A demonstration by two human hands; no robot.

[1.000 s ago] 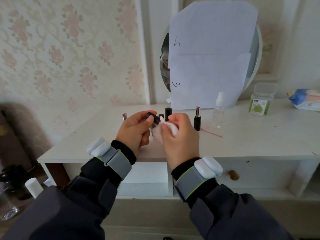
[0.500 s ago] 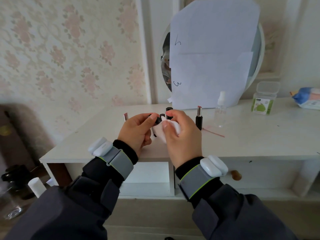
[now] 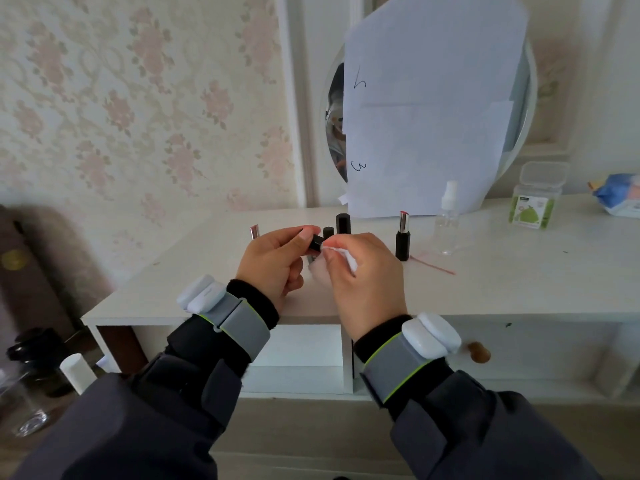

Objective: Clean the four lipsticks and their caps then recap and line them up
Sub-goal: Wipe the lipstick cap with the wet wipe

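My left hand point(image 3: 277, 261) pinches a small black lipstick cap point(image 3: 314, 243) between thumb and fingers, above the white dresser top point(image 3: 502, 282). My right hand point(image 3: 363, 282) grips a white cotton pad point(image 3: 346, 255) and presses it against the end of that cap. Behind my hands stand two black caps point(image 3: 343, 224) upright. An uncapped lipstick with a black base point(image 3: 402, 240) stands to the right. Another uncapped lipstick point(image 3: 255, 232) peeks out behind my left hand.
A clear spray bottle point(image 3: 446, 223) stands right of the lipstick, with a thin red stick point(image 3: 434, 265) lying in front of it. A green-labelled box point(image 3: 535, 199) and a blue packet point(image 3: 620, 199) sit far right. A paper-covered round mirror point(image 3: 433, 105) leans at the back.
Both hands have stayed close together over the dresser, and the right hand's pad has shifted slightly on the cap. The standing lipsticks and caps have not moved.
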